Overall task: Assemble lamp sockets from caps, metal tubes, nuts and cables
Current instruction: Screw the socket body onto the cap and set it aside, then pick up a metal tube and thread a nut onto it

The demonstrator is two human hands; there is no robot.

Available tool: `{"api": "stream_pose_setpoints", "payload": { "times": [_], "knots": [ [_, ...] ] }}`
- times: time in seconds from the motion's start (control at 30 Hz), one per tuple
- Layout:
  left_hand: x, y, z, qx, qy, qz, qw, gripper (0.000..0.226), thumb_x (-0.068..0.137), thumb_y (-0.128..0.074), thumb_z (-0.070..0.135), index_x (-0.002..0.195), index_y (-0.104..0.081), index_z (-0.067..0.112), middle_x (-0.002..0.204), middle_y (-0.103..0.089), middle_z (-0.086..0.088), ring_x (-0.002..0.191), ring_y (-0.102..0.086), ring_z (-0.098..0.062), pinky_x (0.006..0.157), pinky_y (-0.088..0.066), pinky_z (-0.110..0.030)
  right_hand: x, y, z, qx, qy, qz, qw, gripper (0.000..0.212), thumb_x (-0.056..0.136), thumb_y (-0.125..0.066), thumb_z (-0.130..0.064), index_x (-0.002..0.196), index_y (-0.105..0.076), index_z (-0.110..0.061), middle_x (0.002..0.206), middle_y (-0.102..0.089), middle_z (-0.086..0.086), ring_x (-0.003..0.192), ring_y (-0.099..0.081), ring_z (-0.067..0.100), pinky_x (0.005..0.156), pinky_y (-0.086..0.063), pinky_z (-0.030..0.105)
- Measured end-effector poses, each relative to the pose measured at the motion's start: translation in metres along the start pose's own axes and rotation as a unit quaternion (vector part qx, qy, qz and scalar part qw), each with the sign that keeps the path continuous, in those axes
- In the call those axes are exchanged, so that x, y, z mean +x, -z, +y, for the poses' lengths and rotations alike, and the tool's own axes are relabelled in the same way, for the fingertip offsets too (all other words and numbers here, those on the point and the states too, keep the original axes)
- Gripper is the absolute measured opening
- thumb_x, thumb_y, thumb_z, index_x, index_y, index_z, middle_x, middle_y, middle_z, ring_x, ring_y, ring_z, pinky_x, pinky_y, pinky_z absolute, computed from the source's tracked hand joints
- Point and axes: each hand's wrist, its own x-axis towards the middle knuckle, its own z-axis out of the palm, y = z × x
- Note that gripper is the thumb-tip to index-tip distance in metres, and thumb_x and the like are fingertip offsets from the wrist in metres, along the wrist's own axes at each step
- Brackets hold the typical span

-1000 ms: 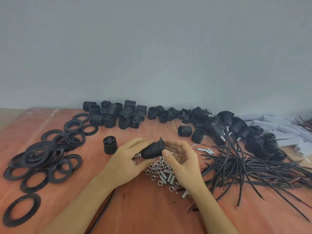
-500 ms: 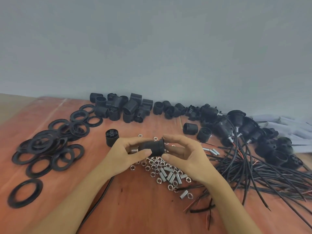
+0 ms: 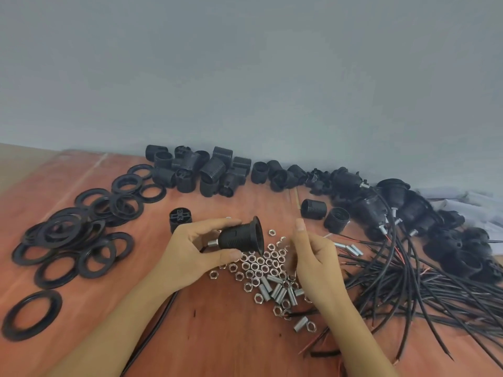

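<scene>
Left hand [image 3: 190,251] grip is clamped on the socket [image 3: 241,236], held above the nuts [image 3: 258,265] on the surface [image 3: 217,336]. Right hand [image 3: 315,262] grip is apart, loosely curled, holding nothing, just beside the socket.

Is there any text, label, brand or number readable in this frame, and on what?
None readable.
Socket in the left hand: ribbing only, no markings seen.
Nuts, rings, cables: no lettering visible.
White wrappers at far right: too blurred to tell.
</scene>
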Motion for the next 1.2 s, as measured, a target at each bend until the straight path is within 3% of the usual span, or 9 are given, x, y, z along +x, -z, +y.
{"api": "stream_pose_setpoints", "payload": {
  "times": [0.07,0.2,0.37,0.5,0.63,0.73,0.93,1.07,1.2],
  "knots": [
    [-0.001,-0.001,-0.001,0.001,0.003,0.003,1.0,0.049,0.061,-0.082,0.012,0.106,-0.072,0.026,0.109,-0.074,0.006,0.1,-0.07,-0.013,0.086,-0.053,-0.02,0.001,-0.005,-0.004,0.016,-0.005,-0.049,0.999,0.057,0.095,-0.036,-0.054,0.088,-0.074,-0.013,0.061,-0.061,0.015,0.048,-0.052,0.008,0.052,-0.041,0.016],
    [-0.002,0.0,0.0,-0.007,0.009,0.005,1.0,0.048,0.062,-0.081,0.01,0.108,-0.069,0.017,0.106,-0.074,0.006,0.097,-0.07,-0.012,0.081,-0.055,-0.02,-0.005,-0.007,-0.007,0.043,-0.027,-0.019,0.999,0.071,0.09,-0.04,-0.058,0.045,-0.06,-0.007,0.041,-0.043,0.014,0.036,-0.038,0.011,0.047,-0.038,0.016],
    [-0.003,0.0,-0.001,-0.01,0.004,0.003,1.0,0.048,0.063,-0.08,0.009,0.109,-0.069,0.016,0.105,-0.075,0.006,0.096,-0.071,-0.012,0.08,-0.055,-0.019,-0.006,-0.011,-0.007,0.033,-0.012,-0.036,0.999,0.06,0.091,-0.041,-0.058,0.07,-0.068,-0.01,0.057,-0.06,0.013,0.052,-0.048,0.015,0.055,-0.041,0.017],
    [-0.002,0.002,-0.004,-0.015,0.0,0.004,1.0,0.046,0.064,-0.079,0.009,0.109,-0.069,0.016,0.104,-0.075,0.005,0.095,-0.071,-0.011,0.078,-0.054,-0.017,-0.01,-0.014,-0.006,0.039,0.001,-0.003,0.999,0.075,0.094,-0.048,-0.06,0.046,-0.052,-0.002,0.044,-0.048,0.019,0.044,-0.042,0.017,0.057,-0.043,0.016],
    [0.0,0.001,-0.006,-0.025,-0.006,0.008,1.0,0.046,0.064,-0.078,0.006,0.108,-0.069,0.016,0.1,-0.076,0.004,0.091,-0.072,-0.01,0.072,-0.055,-0.016,-0.013,-0.019,-0.007,-0.027,-0.004,0.001,1.0,0.042,0.074,-0.06,-0.068,0.094,-0.068,-0.033,0.078,-0.068,-0.009,0.072,-0.062,0.0,0.067,-0.049,0.018],
    [-0.002,-0.003,-0.007,-0.018,-0.004,0.001,1.0,0.047,0.063,-0.079,0.007,0.108,-0.07,0.017,0.103,-0.075,0.004,0.093,-0.072,-0.015,0.073,-0.056,-0.019,-0.015,-0.035,-0.008,-0.044,-0.004,-0.029,0.999,0.055,0.073,-0.07,-0.059,0.122,-0.06,-0.037,0.103,-0.069,-0.023,0.097,-0.064,-0.002,0.082,-0.052,0.02],
    [-0.001,0.002,0.003,-0.024,-0.01,-0.008,1.0,0.044,0.077,-0.069,0.009,0.121,-0.064,0.013,0.112,-0.073,-0.002,0.093,-0.072,-0.02,0.079,-0.057,-0.023,-0.009,-0.039,-0.026,0.194,-0.047,0.102,0.975,0.015,0.077,-0.08,-0.028,0.091,-0.077,-0.029,0.094,-0.075,-0.003,0.092,-0.071,0.016,0.078,-0.057,0.029],
    [0.02,0.021,0.028,-0.025,-0.031,0.021,0.999,0.024,0.088,-0.069,0.027,0.112,-0.072,0.023,0.107,-0.074,-0.006,0.081,-0.071,-0.028,0.066,-0.057,-0.025,0.015,0.004,-0.05,0.388,-0.092,0.17,0.901,0.039,0.075,-0.071,-0.036,0.102,-0.067,-0.008,0.077,-0.072,0.005,0.061,-0.067,0.018,0.052,-0.055,0.026],
    [0.031,0.045,0.042,0.068,-0.081,0.1,0.989,0.024,0.083,-0.063,0.043,0.102,-0.074,0.034,0.096,-0.075,0.002,0.073,-0.07,-0.019,0.061,-0.053,-0.021,0.053,0.078,-0.069,0.314,-0.071,0.282,0.904,0.031,0.09,-0.068,-0.04,0.106,-0.061,-0.014,0.056,-0.06,-0.007,0.04,-0.048,0.008,0.035,-0.035,0.019]
  ]
}}
